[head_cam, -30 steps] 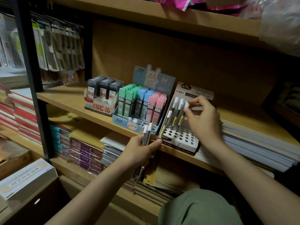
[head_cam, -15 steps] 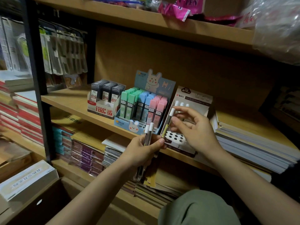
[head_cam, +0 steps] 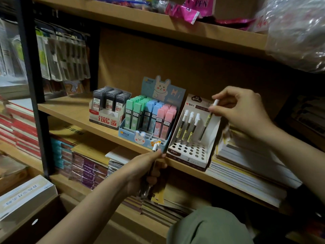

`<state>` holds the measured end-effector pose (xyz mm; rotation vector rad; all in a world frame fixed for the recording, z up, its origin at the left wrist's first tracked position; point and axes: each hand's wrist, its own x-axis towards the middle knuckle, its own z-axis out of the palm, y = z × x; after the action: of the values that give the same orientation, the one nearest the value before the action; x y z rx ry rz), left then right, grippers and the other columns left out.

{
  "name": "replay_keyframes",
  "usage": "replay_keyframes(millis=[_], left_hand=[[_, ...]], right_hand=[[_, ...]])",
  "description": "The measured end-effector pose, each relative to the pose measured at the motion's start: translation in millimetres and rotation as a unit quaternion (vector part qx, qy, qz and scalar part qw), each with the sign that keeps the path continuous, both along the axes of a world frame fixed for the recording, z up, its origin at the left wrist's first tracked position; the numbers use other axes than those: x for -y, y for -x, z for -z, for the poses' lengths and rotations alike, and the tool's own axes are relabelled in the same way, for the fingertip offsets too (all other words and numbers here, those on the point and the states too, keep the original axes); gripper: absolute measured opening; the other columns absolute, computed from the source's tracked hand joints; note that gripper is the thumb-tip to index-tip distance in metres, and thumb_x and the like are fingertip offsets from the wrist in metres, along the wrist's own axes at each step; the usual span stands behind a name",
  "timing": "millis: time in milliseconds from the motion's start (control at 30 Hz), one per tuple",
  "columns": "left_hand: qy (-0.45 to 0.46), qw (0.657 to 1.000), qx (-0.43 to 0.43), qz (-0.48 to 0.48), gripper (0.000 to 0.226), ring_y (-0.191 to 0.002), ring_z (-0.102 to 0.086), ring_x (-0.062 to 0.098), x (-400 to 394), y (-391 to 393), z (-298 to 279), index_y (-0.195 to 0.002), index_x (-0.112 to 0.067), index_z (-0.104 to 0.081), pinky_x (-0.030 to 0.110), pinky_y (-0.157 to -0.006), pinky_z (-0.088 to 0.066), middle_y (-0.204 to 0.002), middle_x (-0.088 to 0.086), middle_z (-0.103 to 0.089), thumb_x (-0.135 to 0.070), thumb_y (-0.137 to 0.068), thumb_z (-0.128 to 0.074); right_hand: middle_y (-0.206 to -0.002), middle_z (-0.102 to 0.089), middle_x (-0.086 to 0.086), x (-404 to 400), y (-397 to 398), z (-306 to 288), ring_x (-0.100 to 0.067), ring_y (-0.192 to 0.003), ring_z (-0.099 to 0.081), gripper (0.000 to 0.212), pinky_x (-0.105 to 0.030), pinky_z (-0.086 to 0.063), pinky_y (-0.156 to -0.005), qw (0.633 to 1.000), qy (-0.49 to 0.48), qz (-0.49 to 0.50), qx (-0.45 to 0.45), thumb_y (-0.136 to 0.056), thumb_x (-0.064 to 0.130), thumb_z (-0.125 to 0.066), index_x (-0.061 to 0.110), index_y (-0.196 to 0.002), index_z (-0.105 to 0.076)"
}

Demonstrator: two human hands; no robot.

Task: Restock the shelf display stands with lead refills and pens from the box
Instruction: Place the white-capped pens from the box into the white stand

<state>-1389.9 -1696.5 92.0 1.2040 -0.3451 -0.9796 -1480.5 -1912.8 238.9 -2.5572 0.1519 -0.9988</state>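
Fingers point(head_cam: 213, 108) now lifting fourth pen point(head_cam: 207, 123)

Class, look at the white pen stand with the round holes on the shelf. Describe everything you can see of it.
The white pen stand looks like printed cardboard, with a stepped base full of dark round holes and a tall back panel bearing a brown label. It sits on the wooden shelf, between the rabbit refill display and a paper stack. Three white-capped pens lean in the back row; the right hand holds a fourth pen over a hole. Most holes are empty.
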Motion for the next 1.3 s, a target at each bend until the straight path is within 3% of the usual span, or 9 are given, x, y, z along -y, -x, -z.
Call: replay_keyframes(millis=[200, 367, 433, 633, 933, 1067, 1133, 1233, 1300], left_hand=[[0.045, 0.997, -0.054, 0.016, 0.036, -0.059, -0.048, 0.012, 2.7, -3.1, -0.8, -0.134, -0.005, -0.047, 0.022, -0.051, -0.039, -0.081, 0.006, -0.058, -0.017, -0.100, -0.043], [0.062, 0.997, -0.044, 0.030, 0.057, -0.065, -0.051, 0.013, 2.2, -1.5, 0.8, -0.133, -0.003, -0.048, 0.024, -0.058, -0.042, -0.085, 0.007, -0.060, -0.008, -0.077, -0.058], [0.067, 0.996, -0.048, 0.019, 0.042, -0.066, -0.051, 0.013, 3.2, -0.6, 1.3, -0.131, -0.002, -0.050, 0.024, -0.058, -0.043, -0.084, 0.008, -0.063, -0.005, -0.090, -0.051], [0.100, 0.993, -0.056, 0.016, 0.029, -0.066, -0.050, 0.015, 5.2, 2.9, -2.4, -0.128, -0.011, -0.052, 0.026, -0.060, -0.045, -0.087, 0.008, -0.063, -0.010, -0.101, -0.040], [0.054, 0.998, 0.026, 0.010, 0.028, -0.069, -0.050, 0.013, 3.5, 3.0, 2.8, -0.128, -0.018, -0.052, 0.028, -0.067, -0.043, -0.088, 0.005, -0.060, -0.017, -0.103, -0.038], [0.047, 0.999, 0.017, -0.007, 0.032, -0.077, -0.049, 0.016, 2.3, 2.6, 1.6, -0.125, -0.014, -0.055, 0.032, -0.077, -0.041, -0.098, 0.010, -0.057, -0.009, -0.093, -0.051], [0.054, 0.998, 0.005, -0.012, 0.036, -0.076, -0.050, 0.015, 2.7, 2.3, 1.1, -0.126, -0.008, -0.055, 0.030, -0.075, -0.042, -0.101, 0.011, -0.057, -0.005, -0.090, -0.056], [0.081, 0.996, -0.019, -0.013, 0.034, -0.072, -0.053, 0.013, 4.4, 2.8, -0.3, -0.127, -0.004, -0.053, 0.026, -0.068, -0.047, -0.092, 0.007, -0.066, -0.005, -0.093, -0.054], [0.104, 0.994, -0.030, -0.002, 0.035, -0.072, -0.055, 0.014, 4.4, 4.1, -2.2, -0.127, -0.005, -0.053, 0.026, -0.067, -0.051, -0.089, 0.007, -0.069, -0.007, -0.092, -0.053]], right_hand=[[-0.082, -0.068, 0.011, 23.6, -14.6, 18.0, 0.009, -0.073, -0.064, 0.023, 0.000, -0.046, -0.062, 0.999, 0.003, 0.045, 0.011, -0.075, 0.016, -0.081, 0.023, -0.093, -0.068], [-0.083, -0.067, 0.008, 25.8, -24.6, 31.4, 0.017, -0.069, -0.061, 0.024, -0.001, -0.045, -0.058, 0.998, -0.036, 0.055, 0.003, -0.076, 0.012, -0.080, 0.016, -0.098, -0.070], [-0.082, -0.067, 0.008, 26.1, -25.5, 31.8, 0.017, -0.068, -0.061, 0.023, -0.002, -0.046, -0.057, 0.998, -0.046, 0.047, 0.005, -0.077, 0.010, -0.080, 0.015, -0.098, -0.070], [-0.087, -0.067, 0.002, 26.9, -32.5, 31.1, 0.001, -0.076, -0.065, 0.022, -0.003, -0.048, -0.059, 0.996, -0.062, 0.061, 0.007, -0.078, 0.011, -0.079, 0.018, -0.097, -0.068], [-0.086, -0.065, 0.005, 24.5, -35.4, 33.8, 0.004, -0.079, -0.060, 0.020, 0.002, -0.042, -0.057, 0.997, -0.032, 0.072, -0.001, -0.079, 0.013, -0.078, 0.017, -0.097, -0.069], [-0.082, -0.063, 0.010, 22.9, -33.5, 34.0, 0.008, -0.070, -0.058, 0.021, 0.002, -0.041, -0.055, 0.998, -0.014, 0.067, -0.011, -0.079, 0.013, -0.078, 0.016, -0.098, -0.070], [-0.090, -0.067, 0.003, 24.3, -34.7, 33.5, 0.001, -0.079, -0.062, 0.021, -0.005, -0.049, -0.064, 0.997, -0.008, 0.077, -0.010, -0.081, 0.016, -0.077, 0.016, -0.101, -0.071], [-0.105, -0.070, -0.005, 25.0, -37.8, 29.9, -0.020, -0.103, -0.063, 0.020, -0.034, -0.054, -0.091, 0.993, 0.012, 0.111, -0.022, -0.087, 0.022, -0.071, 0.016, -0.106, -0.072], [-0.107, -0.070, -0.005, 23.5, -40.8, 26.9, -0.018, -0.104, -0.063, 0.021, -0.035, -0.053, -0.094, 0.993, 0.032, 0.109, -0.025, -0.090, 0.023, -0.068, 0.013, -0.108, -0.072]])
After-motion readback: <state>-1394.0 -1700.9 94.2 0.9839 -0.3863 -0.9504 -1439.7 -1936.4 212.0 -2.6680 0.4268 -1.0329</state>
